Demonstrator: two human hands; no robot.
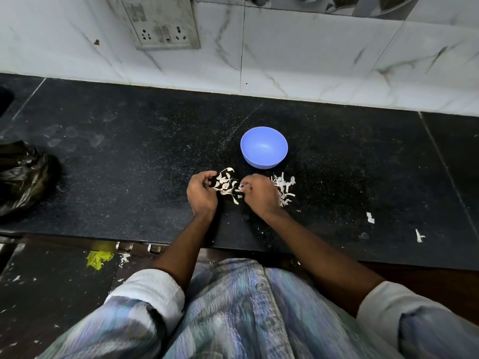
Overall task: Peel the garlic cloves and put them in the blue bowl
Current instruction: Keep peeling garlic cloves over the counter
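Observation:
An empty blue bowl [263,147] stands on the black counter [129,164], just beyond my hands. Between my hands lies a small pile of garlic cloves and papery skins [225,184]. My left hand [202,194] rests at the pile's left edge with curled fingers; what it holds is hidden. My right hand [260,194] sits at the pile's right edge and pinches a small garlic clove [241,187] at its fingertips.
Loose white peels [284,189] lie right of my right hand, with more scraps [370,217] further right. A black plastic bag [23,177] sits at the counter's left end. A tiled wall with a socket plate [166,27] backs the counter.

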